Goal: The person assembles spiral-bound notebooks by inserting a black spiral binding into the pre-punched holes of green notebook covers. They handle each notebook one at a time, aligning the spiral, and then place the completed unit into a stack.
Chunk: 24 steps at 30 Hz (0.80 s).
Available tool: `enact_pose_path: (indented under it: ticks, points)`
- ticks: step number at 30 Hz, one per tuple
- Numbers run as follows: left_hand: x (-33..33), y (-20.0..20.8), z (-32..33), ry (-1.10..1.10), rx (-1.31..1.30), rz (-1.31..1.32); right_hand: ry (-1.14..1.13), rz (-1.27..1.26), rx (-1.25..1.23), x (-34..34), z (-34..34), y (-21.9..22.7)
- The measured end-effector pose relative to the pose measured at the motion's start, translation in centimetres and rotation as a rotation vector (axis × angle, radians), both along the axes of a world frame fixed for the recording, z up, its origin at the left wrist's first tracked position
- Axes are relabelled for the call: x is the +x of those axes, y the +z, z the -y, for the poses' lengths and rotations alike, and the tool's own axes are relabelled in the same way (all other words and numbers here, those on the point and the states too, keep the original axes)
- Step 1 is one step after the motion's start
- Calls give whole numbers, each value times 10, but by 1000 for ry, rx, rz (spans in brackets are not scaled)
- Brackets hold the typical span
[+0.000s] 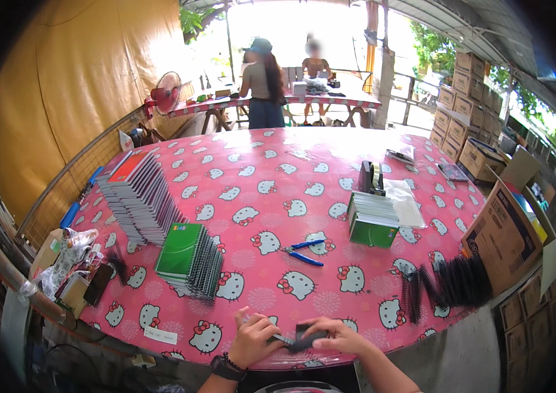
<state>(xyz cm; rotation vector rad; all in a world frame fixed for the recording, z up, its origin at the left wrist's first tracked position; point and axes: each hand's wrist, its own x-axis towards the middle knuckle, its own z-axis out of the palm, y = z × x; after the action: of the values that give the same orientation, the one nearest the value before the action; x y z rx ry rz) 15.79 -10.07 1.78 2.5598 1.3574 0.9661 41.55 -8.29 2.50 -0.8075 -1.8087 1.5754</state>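
At the near edge of the table, my left hand (255, 337) and my right hand (335, 335) both close on a small dark object (304, 339). A greyish strip shows at its left end, beside my left fingers. The fingers partly hide it, and I cannot tell its kind. Farther in lie blue-handled cutting pliers (304, 253), their handles spread. A stack of green spiral notebooks (189, 259) stands to the left of my hands. Black binding coils (448, 283) lie in a heap at the right.
A taller notebook stack (140, 196) leans at the left. Green-covered booklets (374, 223) and a tape dispenser (371, 177) sit right of centre. Cardboard boxes (504, 229) line the right edge. Odds and ends fill a box (71, 278) at the left. Two people (265, 82) are at a far table.
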Motion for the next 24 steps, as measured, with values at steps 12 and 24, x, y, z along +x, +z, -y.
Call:
enact_pose_path:
  ticks: [12, 24]
  points:
    - [8, 25, 6, 234, 49, 232, 23, -90, -21, -6, -14, 3]
    - [-20, -34, 3, -76, -597, 935, 46, -36, -123, -24, -32, 8]
